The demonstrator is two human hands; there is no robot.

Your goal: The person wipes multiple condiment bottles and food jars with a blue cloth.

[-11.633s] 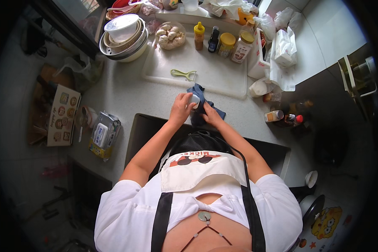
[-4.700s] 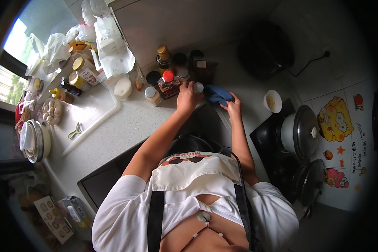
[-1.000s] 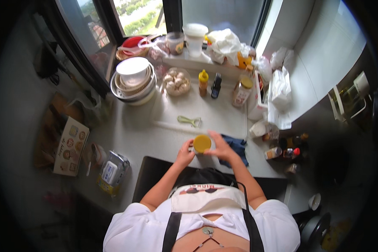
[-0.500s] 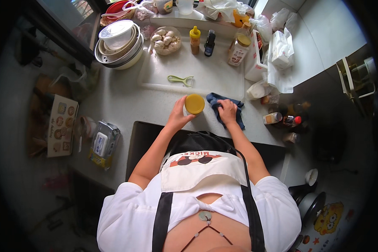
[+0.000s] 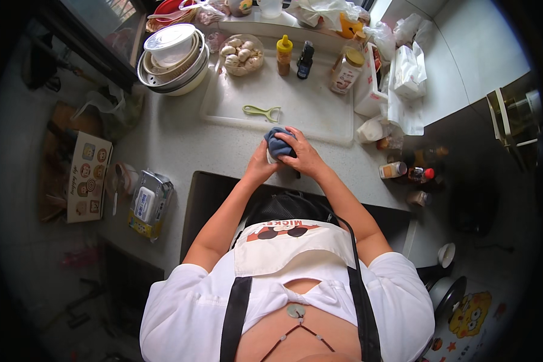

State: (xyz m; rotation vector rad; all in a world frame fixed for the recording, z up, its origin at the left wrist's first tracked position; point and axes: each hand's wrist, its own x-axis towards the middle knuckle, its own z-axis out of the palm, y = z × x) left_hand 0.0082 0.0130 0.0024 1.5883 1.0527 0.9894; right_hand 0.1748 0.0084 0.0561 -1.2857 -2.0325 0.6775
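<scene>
Close to the counter's front edge, my left hand (image 5: 260,165) is closed round the side of a jar (image 5: 272,159), of which only a pale sliver shows. My right hand (image 5: 303,155) presses a dark blue cloth (image 5: 280,143) over the jar's top, its fingers curled round the bunched fabric. The yellow lid is hidden under the cloth. Just beyond my hands, a green peeler (image 5: 261,113) lies on a pale shallow tray (image 5: 223,111).
Garlic in a bowl (image 5: 242,55), a yellow-capped bottle (image 5: 284,55), a dark bottle (image 5: 305,60) and a lidded jar (image 5: 347,72) stand on the tray. Stacked basins (image 5: 172,62) stand left, wipes (image 5: 151,205) nearer. Seasoning bottles (image 5: 393,170) stand right.
My right hand has lifted the blue cloth off the counter and brought it left onto the jar's yellow lid. My left hand still holds the jar in about the same place.
</scene>
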